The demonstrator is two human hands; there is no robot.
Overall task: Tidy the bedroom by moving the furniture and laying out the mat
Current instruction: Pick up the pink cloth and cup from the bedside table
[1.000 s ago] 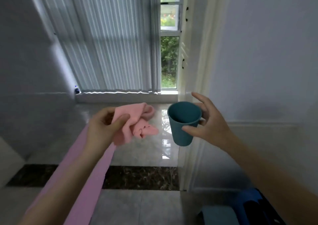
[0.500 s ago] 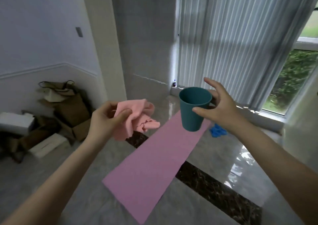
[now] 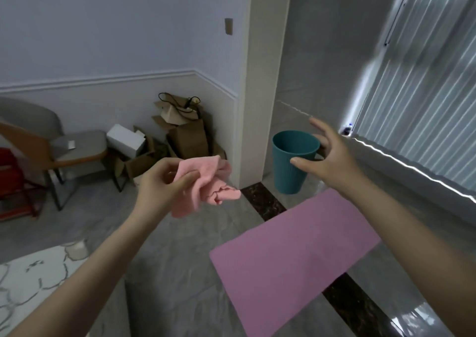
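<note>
Left hand (image 3: pixel 161 184): I see it raised in front of me, fingers and thumb curled round a crumpled pink cloth (image 3: pixel 203 186), which hangs bunched from the grip in mid-air.
Right hand (image 3: pixel 325 160): I see it holding a teal ribbed plastic cup (image 3: pixel 292 165) by the rim, thumb pressed on the near side of the lip; the forefinger sticks up straight, and how the other fingers lie behind the cup I cannot tell.
Cup: upright, mouth open to the top, carried clear of the floor, just right of the cloth and apart from it.
Mat (image 3: pixel 296 256): a pink mat lies flat and unrolled on the grey marble floor (image 3: pixel 170 280), below my right forearm, running across a dark stone strip (image 3: pixel 265 202) set into the tiles.
Window side: pale vertical blinds (image 3: pixel 422 110) hang on the right above a low sill.
Corner: a white pillar (image 3: pixel 262 84) stands behind the cup; left of it, cardboard boxes (image 3: pixel 185 135) and paper bags are piled against the wainscoted wall.
Furniture: a grey padded chair (image 3: pixel 64 148) with a wooden shell stands at the left, a red frame (image 3: pixel 13 182) beside it.
Near left: the edge of a white patterned rug (image 3: pixel 33 275) shows.
</note>
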